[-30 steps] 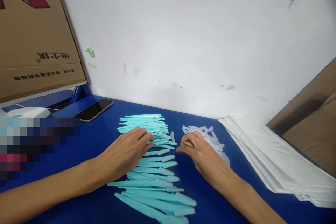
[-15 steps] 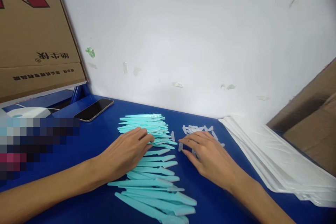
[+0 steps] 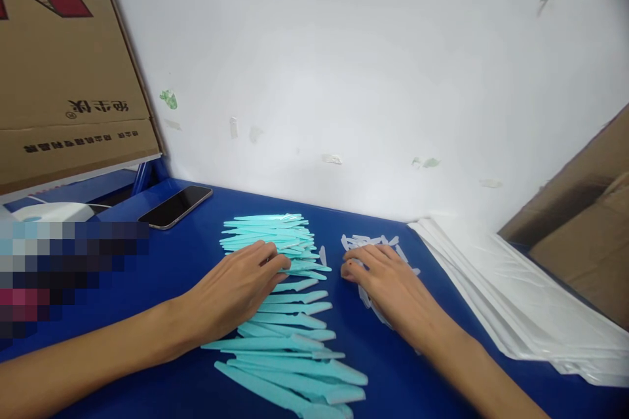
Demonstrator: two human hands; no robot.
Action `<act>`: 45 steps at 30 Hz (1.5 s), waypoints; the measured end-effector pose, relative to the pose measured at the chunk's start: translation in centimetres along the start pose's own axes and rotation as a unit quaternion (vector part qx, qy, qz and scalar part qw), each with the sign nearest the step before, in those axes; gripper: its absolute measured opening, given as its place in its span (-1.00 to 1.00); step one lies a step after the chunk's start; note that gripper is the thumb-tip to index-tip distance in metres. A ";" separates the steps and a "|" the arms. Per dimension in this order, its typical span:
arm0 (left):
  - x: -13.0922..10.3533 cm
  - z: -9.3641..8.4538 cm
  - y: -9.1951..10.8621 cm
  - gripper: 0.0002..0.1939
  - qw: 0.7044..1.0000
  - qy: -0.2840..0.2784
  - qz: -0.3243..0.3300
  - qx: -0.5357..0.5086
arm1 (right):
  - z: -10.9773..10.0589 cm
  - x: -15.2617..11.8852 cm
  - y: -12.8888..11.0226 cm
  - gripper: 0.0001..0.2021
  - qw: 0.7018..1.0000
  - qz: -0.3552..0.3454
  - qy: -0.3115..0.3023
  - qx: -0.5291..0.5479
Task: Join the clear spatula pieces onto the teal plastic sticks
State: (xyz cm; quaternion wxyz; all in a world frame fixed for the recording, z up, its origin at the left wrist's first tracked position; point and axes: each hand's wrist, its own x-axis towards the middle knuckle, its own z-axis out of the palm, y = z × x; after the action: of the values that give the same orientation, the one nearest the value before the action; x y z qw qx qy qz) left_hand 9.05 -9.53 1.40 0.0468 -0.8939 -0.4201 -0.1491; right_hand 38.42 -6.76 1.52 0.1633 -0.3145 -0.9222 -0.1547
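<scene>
We see teal tapered pieces rowed near to far, wide ends rightward, seemingly for easy reach. The left hand curls over them, the right hand over small pale pieces at right; whether either pinches anything, we cannot tell.

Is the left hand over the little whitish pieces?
No, the left hand is over the turquoise knife-shaped pieces, apart from the whitish pieces.
</scene>
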 end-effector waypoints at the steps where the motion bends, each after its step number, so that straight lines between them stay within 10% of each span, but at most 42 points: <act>1: 0.0 0.0 0.0 -0.79 1.000 0.004 0.002 0.001 | 0.0 0.0 0.1 -0.72 1.000 0.002 0.004 0.017; 16: -0.2 0.0 0.2 -0.77 0.998 0.034 -0.018 -0.055 | -1.0 0.3 -1.7 -0.85 0.969 0.061 0.151 0.185; 45: -0.8 0.0 1.7 -0.77 0.980 0.076 0.087 -0.163 | -1.3 0.5 -5.0 -0.76 0.964 -0.048 0.139 0.221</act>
State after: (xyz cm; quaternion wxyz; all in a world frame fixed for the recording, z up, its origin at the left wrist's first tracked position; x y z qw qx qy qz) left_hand 9.88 -11.22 1.25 -0.0553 -0.9086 -0.3063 -0.2784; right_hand 35.14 -10.71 1.96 0.3476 -0.2016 -0.9157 0.0032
